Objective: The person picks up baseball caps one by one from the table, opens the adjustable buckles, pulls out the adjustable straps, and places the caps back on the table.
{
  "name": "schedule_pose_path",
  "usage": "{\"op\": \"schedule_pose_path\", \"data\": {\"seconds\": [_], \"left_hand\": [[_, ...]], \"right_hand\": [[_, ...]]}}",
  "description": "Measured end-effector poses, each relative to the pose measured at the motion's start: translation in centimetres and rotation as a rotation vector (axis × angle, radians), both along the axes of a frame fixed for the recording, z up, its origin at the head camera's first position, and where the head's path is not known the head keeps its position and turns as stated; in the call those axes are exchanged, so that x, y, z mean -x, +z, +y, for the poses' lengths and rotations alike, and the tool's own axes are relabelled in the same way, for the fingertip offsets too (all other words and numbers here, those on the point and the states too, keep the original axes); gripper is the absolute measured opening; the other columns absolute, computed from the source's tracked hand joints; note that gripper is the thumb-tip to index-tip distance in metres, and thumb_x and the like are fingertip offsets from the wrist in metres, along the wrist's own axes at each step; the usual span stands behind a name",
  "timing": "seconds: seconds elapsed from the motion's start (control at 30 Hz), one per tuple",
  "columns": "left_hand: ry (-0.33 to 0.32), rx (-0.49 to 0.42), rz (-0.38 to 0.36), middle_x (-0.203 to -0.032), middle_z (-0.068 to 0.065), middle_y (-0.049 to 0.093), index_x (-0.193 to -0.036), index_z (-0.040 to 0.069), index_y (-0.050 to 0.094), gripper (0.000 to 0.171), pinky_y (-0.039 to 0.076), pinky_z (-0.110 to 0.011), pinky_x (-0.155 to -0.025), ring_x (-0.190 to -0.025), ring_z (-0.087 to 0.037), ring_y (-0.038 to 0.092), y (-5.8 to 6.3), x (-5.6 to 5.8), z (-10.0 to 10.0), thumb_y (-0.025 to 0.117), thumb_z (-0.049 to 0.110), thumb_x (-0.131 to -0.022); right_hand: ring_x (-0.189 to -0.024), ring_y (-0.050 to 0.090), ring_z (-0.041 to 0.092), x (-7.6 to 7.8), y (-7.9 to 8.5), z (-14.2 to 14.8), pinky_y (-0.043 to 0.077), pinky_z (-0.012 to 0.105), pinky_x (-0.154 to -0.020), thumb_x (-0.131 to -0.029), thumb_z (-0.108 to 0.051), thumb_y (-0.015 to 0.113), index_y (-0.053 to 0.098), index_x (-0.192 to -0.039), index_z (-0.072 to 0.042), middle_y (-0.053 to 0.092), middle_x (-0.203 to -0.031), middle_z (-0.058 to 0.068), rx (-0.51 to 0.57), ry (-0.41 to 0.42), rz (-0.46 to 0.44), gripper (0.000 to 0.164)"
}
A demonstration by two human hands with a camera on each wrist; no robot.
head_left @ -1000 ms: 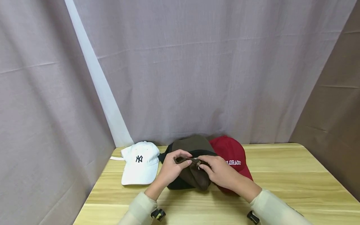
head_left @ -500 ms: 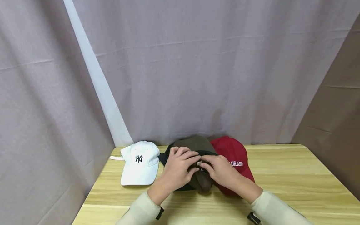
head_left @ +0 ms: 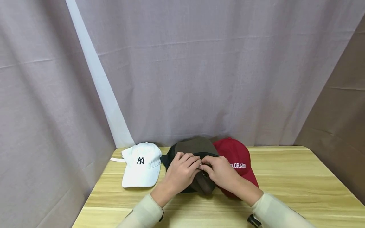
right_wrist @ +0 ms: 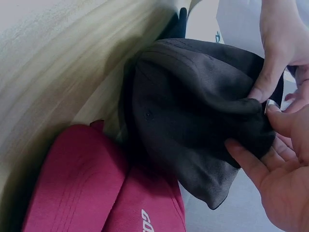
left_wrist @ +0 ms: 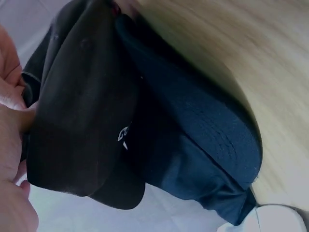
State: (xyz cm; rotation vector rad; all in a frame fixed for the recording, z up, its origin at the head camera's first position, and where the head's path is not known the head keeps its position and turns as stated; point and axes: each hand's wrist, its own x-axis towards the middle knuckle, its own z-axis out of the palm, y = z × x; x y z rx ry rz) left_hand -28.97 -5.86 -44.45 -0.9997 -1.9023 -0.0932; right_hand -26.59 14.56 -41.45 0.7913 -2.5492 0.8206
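Note:
A dark brown baseball cap (head_left: 206, 185) is held between both hands above the table, its crown toward me. My left hand (head_left: 181, 172) pinches the cap's rear edge, thumb pressed on the cloth in the right wrist view. At the same edge, my right hand (head_left: 225, 174) pinches the strap by a small metal buckle (right_wrist: 270, 104). The fingertips of both hands nearly meet there. A dark navy cap (left_wrist: 193, 130) lies just behind and left of the brown one. How the strap runs through the buckle is hidden by the fingers.
A white cap (head_left: 141, 166) with a black NY logo sits at the left, its strap sticking out. A red cap (head_left: 235, 153) with white lettering lies at the right, partly behind my right hand. Grey curtains (head_left: 182, 79) stand behind the wooden table (head_left: 296, 186).
My left hand has shifted right and rolled over the cap's rear edge, its fingers now bunched close to my right hand. The right hand stays at the buckle with little movement.

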Motion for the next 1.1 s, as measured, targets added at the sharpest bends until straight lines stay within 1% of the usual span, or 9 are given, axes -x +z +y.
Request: {"op": "schedule_pose_path", "data": {"seconds": [0.13, 0.23, 0.33, 0.43, 0.53, 0.63, 0.77, 0.9, 1.1], "left_hand": [[-0.06, -0.042, 0.07, -0.107, 0.006, 0.08, -0.105, 0.017, 0.083, 0.016, 0.051, -0.03, -0.084, -0.101, -0.013, 0.07, -0.2, 0.3, 0.2, 0.085, 0.027, -0.092], [-0.085, -0.064, 0.078, -0.105, 0.004, 0.082, -0.104, 0.016, 0.083, 0.013, 0.05, -0.03, -0.083, -0.096, -0.014, 0.071, -0.3, 0.4, 0.3, 0.084, 0.024, -0.093], [-0.091, -0.077, 0.068, -0.105, 0.003, 0.083, -0.104, 0.014, 0.082, 0.012, 0.05, -0.03, -0.082, -0.095, -0.014, 0.072, -0.3, 0.4, 0.5, 0.082, 0.022, -0.095], [-0.085, -0.083, 0.053, -0.105, 0.002, 0.083, -0.104, 0.014, 0.081, 0.012, 0.049, -0.03, -0.08, -0.094, -0.014, 0.073, -0.2, 0.3, 0.6, 0.079, 0.023, -0.097], [-0.073, -0.082, 0.023, -0.106, 0.002, 0.083, -0.107, 0.013, 0.08, 0.014, 0.049, -0.03, -0.081, -0.095, -0.013, 0.075, -0.3, 0.2, 0.5, 0.078, 0.023, -0.098], [-0.077, -0.074, -0.015, -0.109, 0.001, 0.082, -0.111, 0.012, 0.078, 0.016, 0.049, -0.029, -0.083, -0.098, -0.012, 0.076, -0.5, 0.2, 0.3, 0.078, 0.021, -0.098], [-0.106, -0.067, -0.048, -0.11, 0.001, 0.082, -0.113, 0.011, 0.077, 0.019, 0.048, -0.029, -0.083, -0.101, -0.011, 0.076, -0.7, 0.2, 0.3, 0.079, 0.019, -0.096], [-0.138, -0.069, -0.069, -0.109, 0.002, 0.082, -0.114, 0.011, 0.077, 0.02, 0.048, -0.028, -0.083, -0.102, -0.011, 0.076, -0.7, 0.2, 0.2, 0.08, 0.018, -0.095], [-0.213, -0.078, -0.121, -0.107, 0.002, 0.081, -0.113, 0.01, 0.076, 0.02, 0.05, -0.027, -0.084, -0.103, -0.011, 0.076, -0.6, 0.2, -0.1, 0.08, 0.015, -0.095]], "right_hand": [[-0.072, 0.064, -0.001, 0.0, 0.1, -0.1, 0.055, 0.019, -0.066, -0.096, -0.012, 0.079, 0.079, -0.1, -0.01, 0.081, -0.092, 0.001, -0.005, -0.03, -0.025, 0.005], [-0.073, 0.066, 0.001, 0.0, 0.1, -0.1, 0.056, 0.019, -0.066, -0.096, -0.011, 0.079, 0.079, -0.099, -0.009, 0.081, -0.092, 0.001, -0.005, -0.037, -0.022, 0.005], [-0.071, 0.063, -0.001, 0.0, 0.2, 0.0, 0.054, 0.019, -0.065, -0.096, -0.013, 0.078, 0.079, -0.098, -0.009, 0.081, -0.09, 0.0, 0.01, -0.042, -0.027, 0.004], [-0.07, 0.058, -0.003, 0.1, 0.3, 0.2, 0.052, 0.019, -0.064, -0.098, -0.014, 0.078, 0.079, -0.098, -0.012, 0.08, -0.089, -0.003, 0.034, -0.032, -0.049, 0.003], [-0.072, 0.058, -0.003, 0.2, 0.4, 0.6, 0.053, 0.02, -0.066, -0.098, -0.013, 0.077, 0.08, -0.098, -0.016, 0.079, -0.09, -0.006, 0.066, 0.004, -0.086, 0.004], [-0.073, 0.057, -0.001, 0.4, 0.4, 0.9, 0.052, 0.021, -0.067, -0.098, -0.013, 0.077, 0.078, -0.096, -0.019, 0.077, -0.089, -0.008, 0.08, 0.036, -0.129, 0.006], [-0.07, 0.053, 0.0, 0.5, 0.3, 1.1, 0.048, 0.021, -0.064, -0.101, -0.014, 0.074, 0.075, -0.094, -0.02, 0.073, -0.085, -0.008, 0.076, 0.052, -0.187, 0.009], [-0.069, 0.052, 0.001, 0.6, 0.3, 1.2, 0.048, 0.021, -0.064, -0.102, -0.014, 0.071, 0.074, -0.094, -0.02, 0.072, -0.084, -0.008, 0.084, 0.071, -0.227, 0.011], [-0.066, 0.048, 0.003, 0.7, 0.7, 1.4, 0.046, 0.022, -0.061, -0.101, -0.011, 0.072, 0.073, -0.092, -0.016, 0.067, -0.078, -0.004, 0.103, 0.115, -0.313, 0.011]]}}
